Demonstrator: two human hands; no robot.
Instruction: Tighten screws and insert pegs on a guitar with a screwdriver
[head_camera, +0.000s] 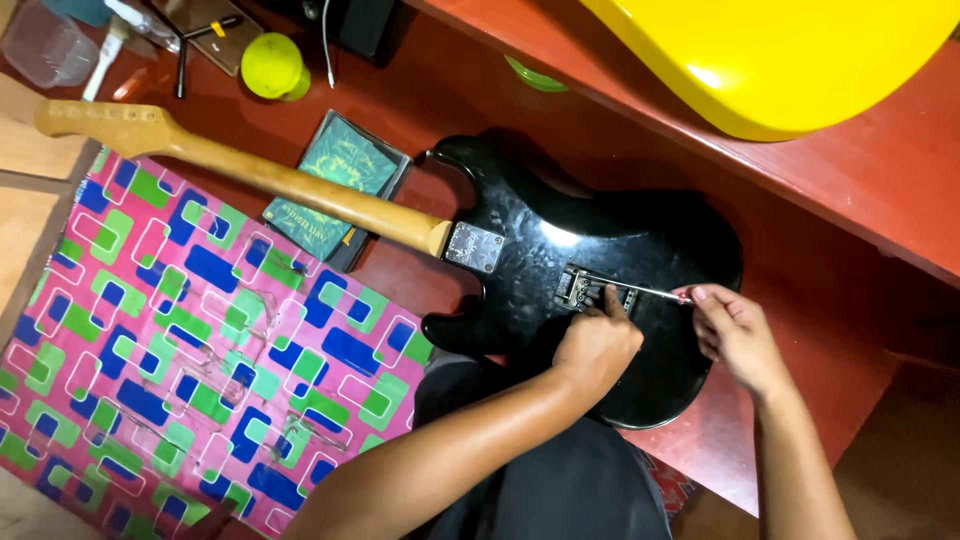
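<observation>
One head view shows a red wooden surface bearing a black electric guitar, face down, its pale neck running toward ten o'clock over a pink patterned cloth. Left hand presses a fingertip at the open spring cavity. Right hand pinches a thin screwdriver. At one o'clock sits a yellow guitar body; at eleven, a green booklet.

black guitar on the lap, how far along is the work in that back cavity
Done, by the look of it: the black electric guitar lies face down and the spring cavity is uncovered. In hand: the left hand presses a finger at the cavity while the right hand pinches a thin screwdriver aimed into it. Left: no cover plate is on the cavity, and none is visible nearby.
</observation>
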